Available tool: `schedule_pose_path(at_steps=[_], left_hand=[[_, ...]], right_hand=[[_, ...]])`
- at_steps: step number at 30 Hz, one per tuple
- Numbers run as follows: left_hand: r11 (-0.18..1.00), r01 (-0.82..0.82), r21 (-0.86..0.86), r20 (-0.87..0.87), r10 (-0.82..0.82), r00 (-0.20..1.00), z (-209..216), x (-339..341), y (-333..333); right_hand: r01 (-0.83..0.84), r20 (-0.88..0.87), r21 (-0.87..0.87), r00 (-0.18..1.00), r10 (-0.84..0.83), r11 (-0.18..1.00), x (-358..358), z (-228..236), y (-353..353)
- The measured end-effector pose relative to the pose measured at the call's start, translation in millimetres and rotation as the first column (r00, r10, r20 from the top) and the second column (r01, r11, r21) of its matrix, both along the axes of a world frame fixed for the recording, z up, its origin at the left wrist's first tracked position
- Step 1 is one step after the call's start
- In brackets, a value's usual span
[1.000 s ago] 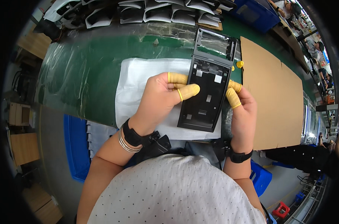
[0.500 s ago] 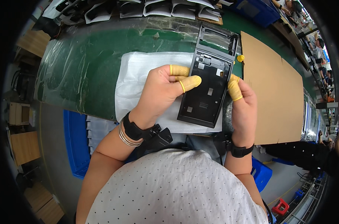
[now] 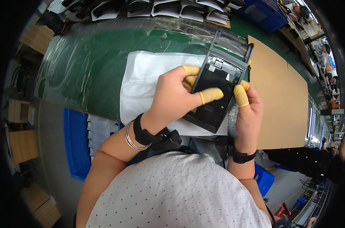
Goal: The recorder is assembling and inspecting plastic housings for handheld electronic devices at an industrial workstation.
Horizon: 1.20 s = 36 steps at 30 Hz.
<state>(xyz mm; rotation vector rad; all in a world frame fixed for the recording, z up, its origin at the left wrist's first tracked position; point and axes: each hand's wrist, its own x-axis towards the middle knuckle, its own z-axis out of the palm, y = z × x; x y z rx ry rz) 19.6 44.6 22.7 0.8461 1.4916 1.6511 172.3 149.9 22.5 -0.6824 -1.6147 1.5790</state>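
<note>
Between my two hands a black rectangular plastic housing (image 3: 220, 81) is held tilted, its top leaning right. It has an open frame at the far end and a recessed panel with small pale patches. My left hand (image 3: 179, 90) grips its left edge, thumb laid across the panel and fingers at the side and beneath. My right hand (image 3: 249, 106) pinches the right edge, with the thumb near the rim. Yellow finger cots cover the thumbs and some fingers. Under the housing lies a white foam sheet (image 3: 139, 81) on the green table (image 3: 81, 72).
A brown cardboard sheet (image 3: 280, 98) lies to the right. Along the far edge stand several white-wrapped dark parts (image 3: 166, 8), with a blue bin (image 3: 260, 14) at the far right. Another blue bin (image 3: 74, 146) sits below the table at left. Other people are in the right background.
The housing has moved slightly right and tilted further clockwise. My left thumb has slid further across its panel, and my right thumb has come up onto its right edge.
</note>
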Motion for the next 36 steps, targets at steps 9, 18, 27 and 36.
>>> schedule_pose_path(at_steps=[9, 18, 27, 36], left_hand=[[0.995, -0.039, 0.095, -0.062, 0.045, 0.997, -6, -3, 1], [0.977, -0.133, 0.165, -0.076, 0.147, 0.986, -11, -3, 2], [0.988, -0.099, 0.115, -0.051, 0.105, 0.993, -14, -6, -2], [0.987, -0.09, 0.133, -0.061, 0.099, 0.993, -17, -8, -1]], right_hand=[[0.024, 0.003, -0.043, 1.0, -0.024, 0.999, -3, 1, 1], [-0.076, 0.016, -0.099, 0.997, 0.078, 0.992, -5, 0, 4], [-0.063, -0.011, -0.12, 0.998, 0.062, 0.991, -2, -6, 7], [-0.049, -0.04, -0.11, 0.998, 0.045, 0.993, -3, -7, 7]])
